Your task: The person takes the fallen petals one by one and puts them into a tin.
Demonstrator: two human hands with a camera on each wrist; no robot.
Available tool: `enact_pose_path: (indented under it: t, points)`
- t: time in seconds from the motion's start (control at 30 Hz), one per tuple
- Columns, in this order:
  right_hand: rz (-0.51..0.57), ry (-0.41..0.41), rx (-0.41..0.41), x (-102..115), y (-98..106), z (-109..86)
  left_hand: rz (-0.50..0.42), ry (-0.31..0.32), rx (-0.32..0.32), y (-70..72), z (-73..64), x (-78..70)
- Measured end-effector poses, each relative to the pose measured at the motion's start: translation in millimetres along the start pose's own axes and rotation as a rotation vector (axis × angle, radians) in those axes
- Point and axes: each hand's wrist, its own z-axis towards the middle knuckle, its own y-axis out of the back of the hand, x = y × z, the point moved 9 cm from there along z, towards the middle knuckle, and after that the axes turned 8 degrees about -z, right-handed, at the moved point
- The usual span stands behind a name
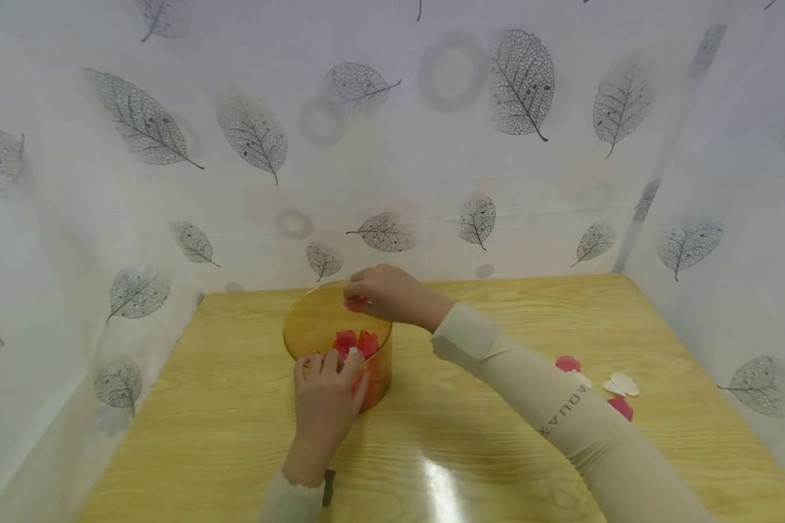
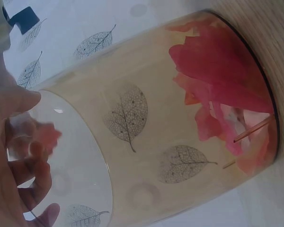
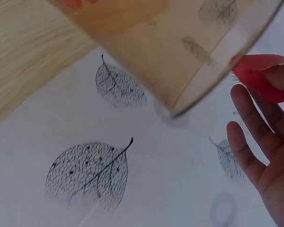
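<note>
An amber see-through cylinder container (image 1: 384, 378) stands upright on the table. Red and pink petals (image 2: 217, 71) lie in its bottom, a couple of thin brown sticks (image 2: 251, 130) among them. My left hand (image 1: 327, 399) holds the container at its near rim, fingers over the edge. Above the rim's far right side, my right hand (image 1: 389, 292) pinches a red petal (image 3: 262, 78) between thumb and fingers. In the right wrist view that petal overlaps the rim's outer edge, while the other fingers are spread loosely.
Loose on the wooden table (image 1: 471, 407), right of the container, lie red petals (image 1: 568, 363) and white petals (image 1: 621, 383), near my right sleeve (image 1: 536, 392). White leaf-patterned sheets (image 1: 392, 160) enclose the table at the back and sides.
</note>
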Motion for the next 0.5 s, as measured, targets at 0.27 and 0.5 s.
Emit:
enact_pose_path:
  t: [0.27, 0.5]
  points:
    - [-0.041, 0.088, 0.203, 47.6, -39.7, 27.3, 0.009, -0.049, -0.074, 4.3, -1.6, -2.7]
    - [0.035, 0.060, 0.262, 53.0, -39.1, 29.1, -0.004, -0.051, -0.086, 5.8, -1.3, -2.3]
